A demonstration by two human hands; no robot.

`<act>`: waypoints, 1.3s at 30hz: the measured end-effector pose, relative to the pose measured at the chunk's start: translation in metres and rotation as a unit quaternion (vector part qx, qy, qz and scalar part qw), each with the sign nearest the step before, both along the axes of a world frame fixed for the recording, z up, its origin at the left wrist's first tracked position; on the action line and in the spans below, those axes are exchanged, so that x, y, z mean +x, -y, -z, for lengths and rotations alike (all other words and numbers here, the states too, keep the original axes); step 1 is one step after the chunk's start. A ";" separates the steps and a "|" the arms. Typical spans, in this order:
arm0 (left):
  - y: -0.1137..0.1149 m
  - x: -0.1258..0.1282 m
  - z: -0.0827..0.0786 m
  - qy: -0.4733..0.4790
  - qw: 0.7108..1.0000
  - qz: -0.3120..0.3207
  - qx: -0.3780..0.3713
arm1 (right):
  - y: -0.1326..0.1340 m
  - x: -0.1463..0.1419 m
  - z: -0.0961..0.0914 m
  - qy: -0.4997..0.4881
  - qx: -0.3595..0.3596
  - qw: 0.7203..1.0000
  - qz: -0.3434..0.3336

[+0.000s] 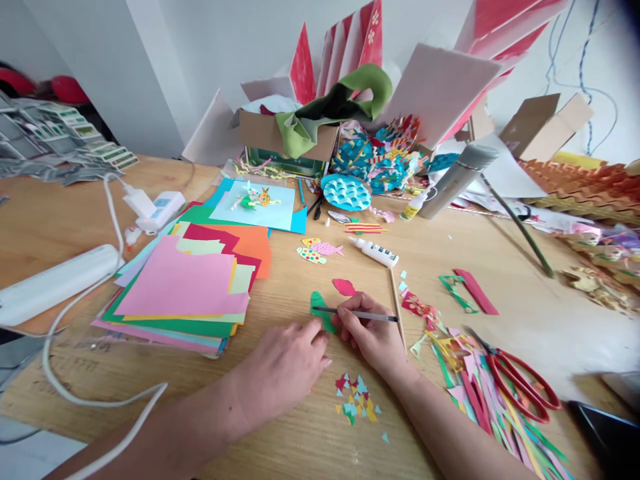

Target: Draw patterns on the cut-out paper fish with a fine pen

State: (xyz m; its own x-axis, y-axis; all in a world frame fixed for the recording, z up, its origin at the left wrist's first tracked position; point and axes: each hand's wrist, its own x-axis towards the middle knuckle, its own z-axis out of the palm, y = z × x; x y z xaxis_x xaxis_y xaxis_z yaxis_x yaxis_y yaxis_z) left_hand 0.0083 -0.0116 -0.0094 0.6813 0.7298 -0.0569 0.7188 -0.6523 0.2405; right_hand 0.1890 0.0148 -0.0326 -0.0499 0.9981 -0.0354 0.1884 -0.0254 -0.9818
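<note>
A right hand (373, 337) grips a pen (357, 313) over a green paper cutout (320, 309) on the wooden table (310, 433), while the left hand (285, 363) pins its edge with fingertips, beside a stack of coloured paper (185, 287).

Paper stack (185, 287): many colours, pink on top, toward the bench's left edge
Glue bottle (375, 252): white, lying on its side, mid-bench
Scissors (523, 381): red handles, on paper strips (480, 400) near the right edge
Box (265, 133): cardboard, far edge, green cloth (340, 103) draped over
</note>
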 end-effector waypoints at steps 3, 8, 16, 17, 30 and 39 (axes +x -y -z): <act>0.000 0.000 -0.001 -0.005 1.000 -0.003 0.000 | 0.000 0.000 -0.001 -0.003 -0.002 1.000 -0.001; -0.002 0.001 -0.001 -0.005 1.000 -0.005 -0.012 | 0.000 -0.001 -0.003 -0.013 -0.009 1.000 0.008; -0.002 0.001 -0.001 -0.003 1.000 -0.011 -0.023 | 0.000 0.002 0.002 -0.033 -0.019 0.998 0.049; -0.002 0.001 -0.002 -0.004 1.000 -0.013 -0.025 | 0.000 0.003 0.003 -0.030 -0.018 0.997 0.063; -0.001 0.001 -0.003 -0.013 1.000 -0.008 -0.024 | -0.003 0.003 0.001 -0.009 -0.019 0.997 0.069; -0.001 0.002 -0.002 -0.012 1.000 -0.011 -0.023 | -0.003 0.002 0.001 0.001 -0.018 0.997 0.070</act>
State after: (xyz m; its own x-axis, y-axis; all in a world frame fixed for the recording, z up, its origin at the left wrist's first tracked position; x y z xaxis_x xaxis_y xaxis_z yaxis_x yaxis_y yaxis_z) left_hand 0.0102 -0.0103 -0.0076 0.6628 0.7412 -0.1062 0.7390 -0.6247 0.2522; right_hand 0.1915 0.0176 -0.0331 0.0890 0.9935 -0.0707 0.1834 -0.0861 -0.9793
